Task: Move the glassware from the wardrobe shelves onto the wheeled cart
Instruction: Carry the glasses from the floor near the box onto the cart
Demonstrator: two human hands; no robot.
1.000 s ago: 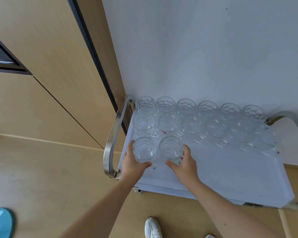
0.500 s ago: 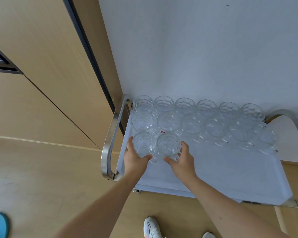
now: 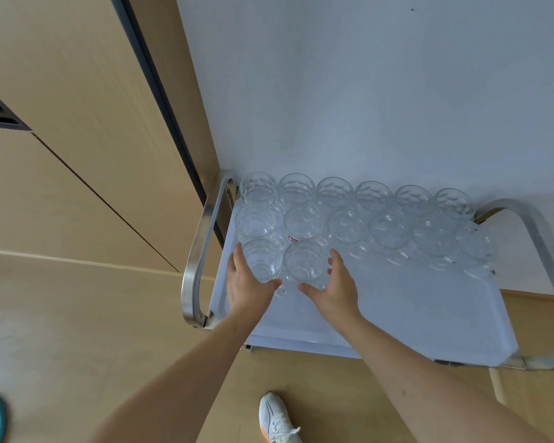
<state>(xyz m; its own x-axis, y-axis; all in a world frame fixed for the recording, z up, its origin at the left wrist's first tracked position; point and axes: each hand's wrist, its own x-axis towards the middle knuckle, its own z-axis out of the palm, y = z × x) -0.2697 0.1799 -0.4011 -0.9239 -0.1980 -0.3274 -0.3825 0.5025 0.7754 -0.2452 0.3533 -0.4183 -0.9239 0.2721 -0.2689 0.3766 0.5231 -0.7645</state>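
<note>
A: On the cart's white tray [image 3: 413, 314], glass positions relative to its left handle [image 3: 199, 251]?

B: Two full rows of glasses [image 3: 349, 215] along the tray's far edge. Nearest the handle, front row: left glass [image 3: 261, 262], then right glass [image 3: 304, 262], touching.

A: Grip?

B: Left hand [image 3: 247, 289] cups the left glass, thumb and fingers curled round it. Right hand [image 3: 333, 289] likewise holds the right glass. Both glasses stand on the tray.
</note>
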